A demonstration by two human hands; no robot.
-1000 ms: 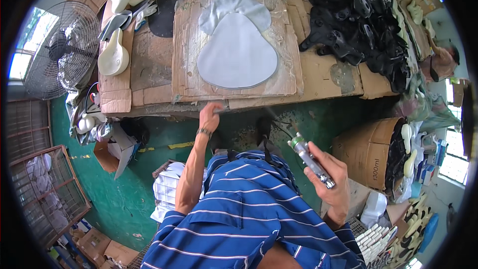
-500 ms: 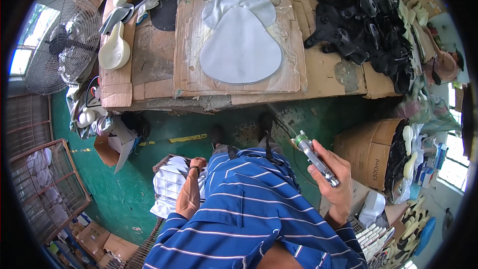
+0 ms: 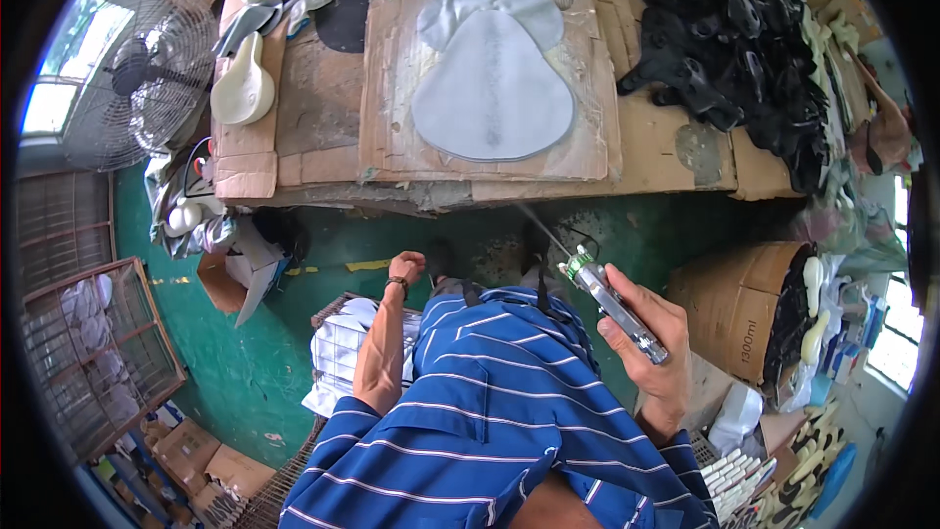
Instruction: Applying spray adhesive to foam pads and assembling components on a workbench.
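My right hand (image 3: 654, 345) grips a metal spray gun (image 3: 619, 312) with a green ring near its nozzle. A thin pale streak of spray leaves the nozzle, angled up and left toward the table edge. My left hand (image 3: 407, 266) hovers beyond a wire basket (image 3: 328, 306) of white pieces, fingers curled, nothing visible in them. On the table, a pale grey teardrop-shaped sheet (image 3: 494, 88) lies flat on a cardboard board (image 3: 392, 152), with a darker speckled band down its middle. Crumpled pale fabric (image 3: 490, 2) lies at its far end.
Black moulded parts (image 3: 725, 49) are heaped at the table's right. Cream saddle-shaped pieces (image 3: 243, 98) and gloves lie at its left. A standing fan (image 3: 132, 73) is at far left. A large carton (image 3: 729, 309) of black material stands on my right.
My left hand has lifted off the basket and moved forward and right. The spray gun has shifted slightly left. The table sits further right in view, and the sheet's dark band shows more strongly.
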